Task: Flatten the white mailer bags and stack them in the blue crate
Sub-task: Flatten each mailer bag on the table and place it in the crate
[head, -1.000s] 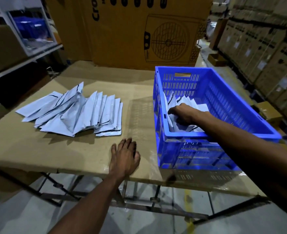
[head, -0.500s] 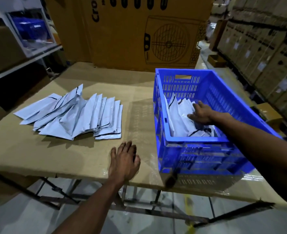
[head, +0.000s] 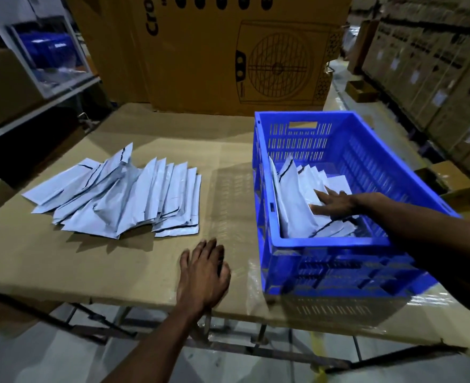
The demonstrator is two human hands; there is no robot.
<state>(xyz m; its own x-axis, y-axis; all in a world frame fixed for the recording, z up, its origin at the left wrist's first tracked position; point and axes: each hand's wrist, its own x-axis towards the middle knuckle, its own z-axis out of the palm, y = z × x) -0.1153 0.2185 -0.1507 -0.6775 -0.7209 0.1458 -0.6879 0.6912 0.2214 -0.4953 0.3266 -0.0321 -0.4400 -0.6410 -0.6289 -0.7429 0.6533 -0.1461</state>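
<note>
Inside the blue crate [head: 322,246] at the right of the bench [head: 62,258], the right hand [head: 336,205], grip wide, presses mailers [head: 297,205] flat, while the left hand [head: 203,269] rests open near the edge; next, fetching from the pile [head: 123,197] at left.

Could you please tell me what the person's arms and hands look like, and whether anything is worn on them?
Both the left hand and right hand are bare: no gloves, rings or watch visible. Both forearms are uncovered; no sleeve reaches into view.
</note>
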